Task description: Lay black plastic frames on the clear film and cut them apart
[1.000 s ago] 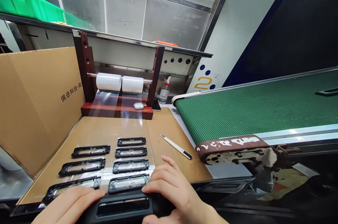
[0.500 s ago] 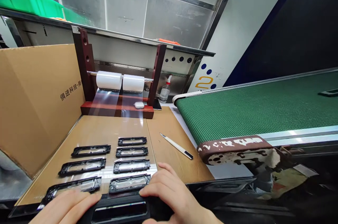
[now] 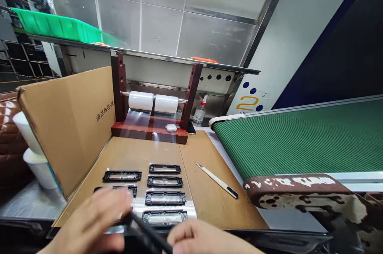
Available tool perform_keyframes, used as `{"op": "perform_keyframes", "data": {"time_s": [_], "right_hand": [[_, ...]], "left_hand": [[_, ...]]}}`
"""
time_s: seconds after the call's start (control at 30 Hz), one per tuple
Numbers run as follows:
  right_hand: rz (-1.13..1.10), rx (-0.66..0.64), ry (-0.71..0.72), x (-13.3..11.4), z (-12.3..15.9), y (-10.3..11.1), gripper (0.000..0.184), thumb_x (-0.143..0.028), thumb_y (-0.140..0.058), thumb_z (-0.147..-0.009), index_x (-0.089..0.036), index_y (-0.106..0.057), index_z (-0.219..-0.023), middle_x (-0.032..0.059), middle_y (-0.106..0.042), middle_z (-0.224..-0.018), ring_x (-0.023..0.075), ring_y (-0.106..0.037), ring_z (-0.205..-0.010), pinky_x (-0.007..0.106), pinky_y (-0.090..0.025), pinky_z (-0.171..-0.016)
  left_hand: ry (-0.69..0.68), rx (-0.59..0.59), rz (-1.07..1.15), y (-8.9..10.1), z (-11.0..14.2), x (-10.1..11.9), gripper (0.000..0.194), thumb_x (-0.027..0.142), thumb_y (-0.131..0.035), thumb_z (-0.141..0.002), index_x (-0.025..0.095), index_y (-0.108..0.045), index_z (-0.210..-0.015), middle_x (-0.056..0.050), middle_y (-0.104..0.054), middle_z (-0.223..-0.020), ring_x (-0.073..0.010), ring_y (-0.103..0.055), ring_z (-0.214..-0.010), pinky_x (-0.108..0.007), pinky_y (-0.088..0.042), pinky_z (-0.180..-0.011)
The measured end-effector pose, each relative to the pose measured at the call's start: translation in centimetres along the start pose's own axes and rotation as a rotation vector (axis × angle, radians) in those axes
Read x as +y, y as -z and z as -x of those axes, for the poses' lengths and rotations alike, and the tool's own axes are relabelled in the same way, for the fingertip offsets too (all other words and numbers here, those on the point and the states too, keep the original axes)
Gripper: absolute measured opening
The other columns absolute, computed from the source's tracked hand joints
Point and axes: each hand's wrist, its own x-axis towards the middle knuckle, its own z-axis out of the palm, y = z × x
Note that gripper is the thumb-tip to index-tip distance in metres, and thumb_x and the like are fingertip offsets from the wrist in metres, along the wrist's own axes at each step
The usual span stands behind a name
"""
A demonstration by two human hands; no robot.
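My right hand (image 3: 194, 238) is closed on the near end of a black plastic frame (image 3: 146, 232), which is tilted and blurred by motion. Close to the frame's far end is my left hand (image 3: 92, 218), its fingers stretched out and the thumb apart, smeared by movement. It hovers over the left column of similar black frames, hiding part of one frame (image 3: 133, 191); another frame (image 3: 122, 176) shows behind it. In the right column lie several more frames (image 3: 164, 198) with pale windows, on clear film (image 3: 163, 148) drawn from two rolls (image 3: 166, 103).
A white-handled craft knife (image 3: 217, 180) lies on the cardboard sheet (image 3: 206, 150). A dark red roll stand (image 3: 149, 133) is at the back, with a spray bottle (image 3: 199, 114) beside it. Green conveyor belt (image 3: 299, 138) to the right; upright cardboard (image 3: 74, 126) to the left.
The held frame has turned from level to tilted in my right hand. My left hand has come off its end and risen, blurred. The view has shifted, so the bench sits further right.
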Motion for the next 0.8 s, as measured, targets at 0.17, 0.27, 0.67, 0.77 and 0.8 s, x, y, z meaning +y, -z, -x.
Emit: {"op": "perform_keyframes", "data": {"time_s": [0.17,0.27,0.67,0.77,0.8], "right_hand": [[0.642,0.570,0.356,-4.0,-6.1,2.0,0.021,-0.027,-0.075,-0.075,-0.022,-0.071,-0.095,0.0016,-0.067,-0.093,0.0161,-0.063,-0.086,0.028,-0.051,-0.081],[0.890,0.643,0.390,-3.4,-10.9,3.4,0.030,-0.024,-0.077,-0.076,-0.020,-0.068,-0.105,0.0049,-0.066,-0.098,0.0188,-0.063,-0.095,0.031,-0.050,-0.087],[1.112,0.550,0.301,0.1,-17.2,4.1,0.034,-0.027,-0.074,-0.080,-0.020,-0.066,-0.112,0.0066,-0.065,-0.101,0.0217,-0.060,-0.099,0.032,-0.048,-0.087],[1.131,0.542,0.283,0.2,-17.4,4.2,0.034,-0.029,-0.073,-0.080,-0.021,-0.065,-0.113,0.0058,-0.065,-0.101,0.0212,-0.059,-0.099,0.031,-0.048,-0.087],[1.136,0.541,0.280,0.2,-17.4,4.2,0.034,-0.030,-0.073,-0.080,-0.021,-0.065,-0.112,0.0059,-0.065,-0.101,0.0211,-0.059,-0.099,0.031,-0.048,-0.087]], "left_hand": [[0.619,0.136,0.307,0.3,-10.5,-5.8,0.069,0.068,-0.034,-0.087,0.018,-0.048,-0.133,-0.014,-0.044,-0.146,-0.0303,-0.024,-0.142,-0.053,-0.013,-0.117],[0.812,0.078,0.484,-0.5,-13.1,-8.9,0.059,0.058,-0.034,-0.094,0.016,-0.043,-0.134,-0.016,-0.052,-0.136,-0.0283,-0.052,-0.122,-0.055,-0.037,-0.105],[0.921,-0.137,0.753,-0.3,-12.8,-10.4,0.066,0.061,-0.041,-0.091,0.019,-0.034,-0.141,-0.013,-0.063,-0.120,-0.0225,-0.067,-0.091,-0.048,-0.049,-0.091],[0.915,-0.152,0.769,-0.5,-12.8,-10.4,0.066,0.061,-0.041,-0.090,0.019,-0.033,-0.142,-0.013,-0.063,-0.120,-0.0223,-0.067,-0.089,-0.048,-0.050,-0.089],[0.916,-0.152,0.772,-0.5,-12.7,-10.2,0.067,0.061,-0.041,-0.091,0.019,-0.033,-0.142,-0.013,-0.063,-0.119,-0.0222,-0.067,-0.089,-0.048,-0.050,-0.089]]}}
